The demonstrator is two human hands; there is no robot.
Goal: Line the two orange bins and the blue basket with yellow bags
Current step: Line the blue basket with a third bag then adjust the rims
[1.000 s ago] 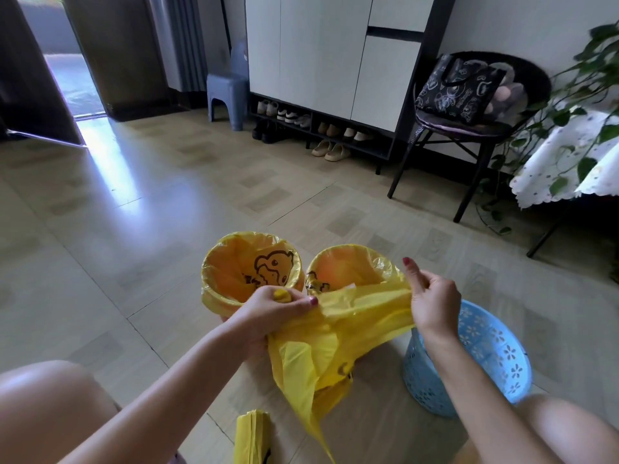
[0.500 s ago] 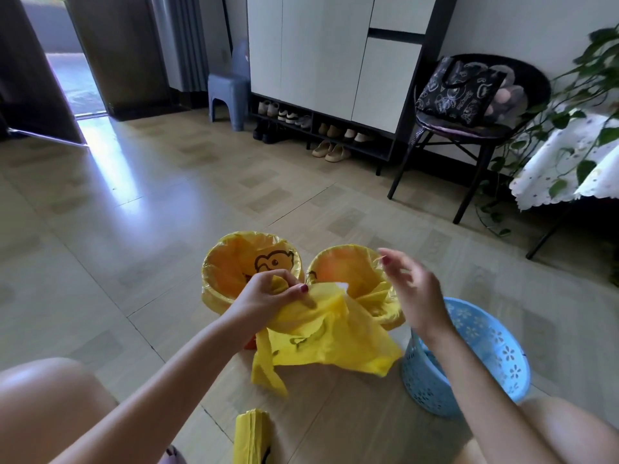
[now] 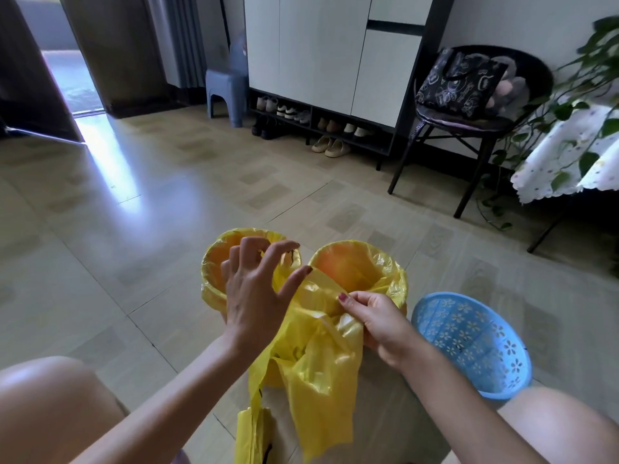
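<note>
Two orange bins stand side by side on the floor, the left bin and the right bin, each with a yellow bag over its rim. A blue perforated basket sits to their right with no bag in it. A loose yellow bag hangs in front of the bins. My right hand pinches its upper edge. My left hand is over the left bin with fingers spread, its thumb touching the bag.
A folded stack of yellow bags lies on the floor between my knees. A dark chair with a black bag, a shoe cabinet, a grey stool and a cloth-covered table with a plant stand along the far wall.
My right hand has come back and pinched the bag's top edge. My left hand let go of its grip and spread its fingers. The bag now hangs lower and longer.
</note>
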